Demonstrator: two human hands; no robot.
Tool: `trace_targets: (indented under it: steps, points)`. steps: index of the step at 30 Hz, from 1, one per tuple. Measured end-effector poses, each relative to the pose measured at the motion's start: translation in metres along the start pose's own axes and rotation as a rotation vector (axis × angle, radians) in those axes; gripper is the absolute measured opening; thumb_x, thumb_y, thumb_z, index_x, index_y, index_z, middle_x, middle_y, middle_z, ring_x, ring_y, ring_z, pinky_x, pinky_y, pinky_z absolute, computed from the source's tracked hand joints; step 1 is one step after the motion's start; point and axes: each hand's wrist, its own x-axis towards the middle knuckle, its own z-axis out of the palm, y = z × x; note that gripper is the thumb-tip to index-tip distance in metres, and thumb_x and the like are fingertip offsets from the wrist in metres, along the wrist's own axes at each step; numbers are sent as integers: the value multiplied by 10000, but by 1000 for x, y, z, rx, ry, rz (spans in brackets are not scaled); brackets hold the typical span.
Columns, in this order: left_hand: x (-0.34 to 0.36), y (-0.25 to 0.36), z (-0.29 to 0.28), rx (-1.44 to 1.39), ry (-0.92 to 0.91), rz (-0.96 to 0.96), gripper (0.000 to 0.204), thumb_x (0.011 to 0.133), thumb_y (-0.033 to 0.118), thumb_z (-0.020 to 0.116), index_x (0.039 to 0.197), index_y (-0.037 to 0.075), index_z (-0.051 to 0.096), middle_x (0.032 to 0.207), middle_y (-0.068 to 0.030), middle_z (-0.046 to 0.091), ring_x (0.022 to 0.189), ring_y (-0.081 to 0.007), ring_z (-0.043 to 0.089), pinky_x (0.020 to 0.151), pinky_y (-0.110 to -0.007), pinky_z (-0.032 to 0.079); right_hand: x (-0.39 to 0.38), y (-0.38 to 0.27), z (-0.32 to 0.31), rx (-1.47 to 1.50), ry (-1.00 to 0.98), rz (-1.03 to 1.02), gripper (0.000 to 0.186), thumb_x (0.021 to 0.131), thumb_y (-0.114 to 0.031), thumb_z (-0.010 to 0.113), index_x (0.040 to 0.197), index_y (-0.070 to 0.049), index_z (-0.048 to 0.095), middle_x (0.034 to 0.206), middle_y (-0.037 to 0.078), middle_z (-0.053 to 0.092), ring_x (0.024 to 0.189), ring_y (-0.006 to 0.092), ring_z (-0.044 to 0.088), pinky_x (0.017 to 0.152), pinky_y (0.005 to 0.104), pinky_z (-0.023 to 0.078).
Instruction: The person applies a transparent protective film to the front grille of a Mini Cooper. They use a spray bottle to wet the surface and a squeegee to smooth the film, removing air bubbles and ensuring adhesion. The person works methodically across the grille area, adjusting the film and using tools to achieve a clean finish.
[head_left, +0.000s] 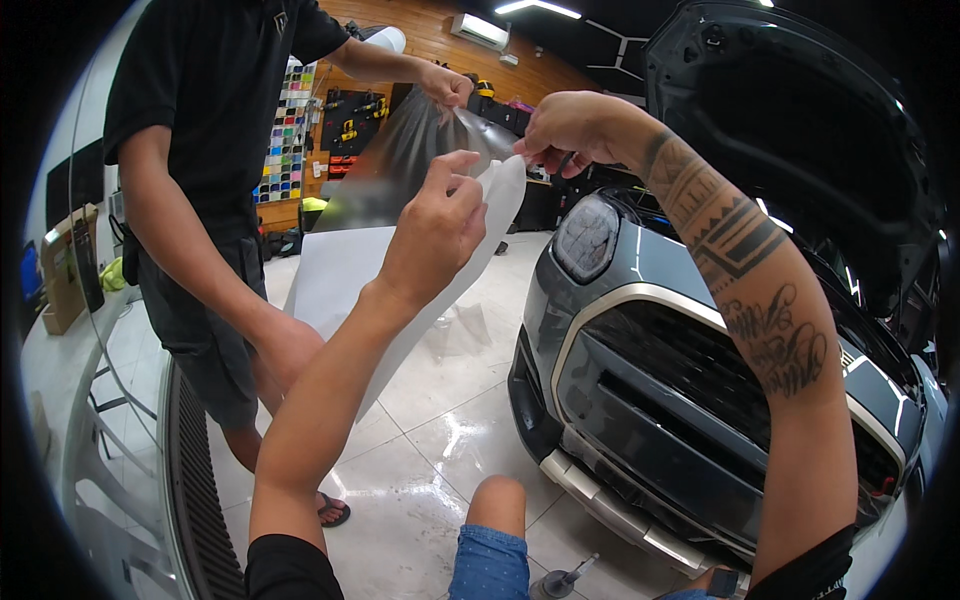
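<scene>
1. A white sheet (345,265) and a clear film (370,165) span the space between two people. The sheet lies behind and to both sides of the wearer's left hand (435,235), and the film lies beyond it, up and to the left.

2. The sheet's long right edge slopes from just below the right hand's fingertips down and leftward, passing beneath the left wrist, roughly in line with the left forearm.

3. The right hand (575,130) is the nearer to the sheet's upper corner, its fingertips drawn together on that tip; whether film is caught there too cannot be told.

4. The left hand, lower and to the left of the right, has its fingers curled in front of the sheet near the same corner. Its thumb is hidden, so whether it grips cannot be told.

5. Above the left hand, a co-worker's raised hand (447,87) clutches the gathered top of the film. The co-worker's lower hand (285,345) is below and left of the left hand, partly covered by the wearer's forearm.

6. Below the right hand stands a dark car (640,400), hood raised, well apart from the sheet.
</scene>
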Motion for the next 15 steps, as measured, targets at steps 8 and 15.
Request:
trace_targets:
  steps: [8,15]
  points:
    - [-28,-3,6,88,30,63,130,722,-86,641,788,-53,534,1146,-168,603,866,-288,658,717,-351,539,-4,57,-24,291,51,-3,219,941,-255,667,908,-39,681,738,5,575,735,129,557,727,371,464]
    - [-75,12,-11,133,-83,-144,145,691,-73,644,762,-31,525,838,-146,516,719,-330,590,631,-415,489,-8,82,-44,279,125,-20,246,937,-286,674,986,-45,670,811,-2,607,829,129,564,794,394,477]
